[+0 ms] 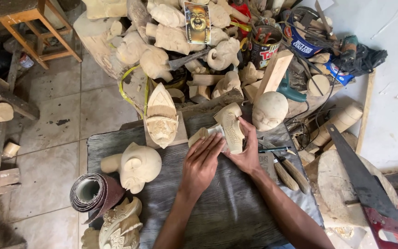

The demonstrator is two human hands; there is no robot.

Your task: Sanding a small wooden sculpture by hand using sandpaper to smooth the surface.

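My right hand point(246, 150) grips a pale carved wooden piece point(231, 126), held on edge on a dark cloth-covered bench point(222, 212). My left hand point(202, 162) lies flat with a folded bit of sandpaper point(200, 134) under its fingertips, pressed against the carving's left side. A pointed carved mask point(161, 116) stands just left of the hands. A round carved head with a trunk point(137, 166) lies further left.
A sandpaper roll point(93, 192) and an ornate carving point(120, 226) lie at the bench's front left. Wooden-handled tools point(289, 171) lie right of my right arm, beside a round wooden head point(269, 110). A handsaw point(362, 184) rests on a stump. Unfinished carvings are heaped behind.
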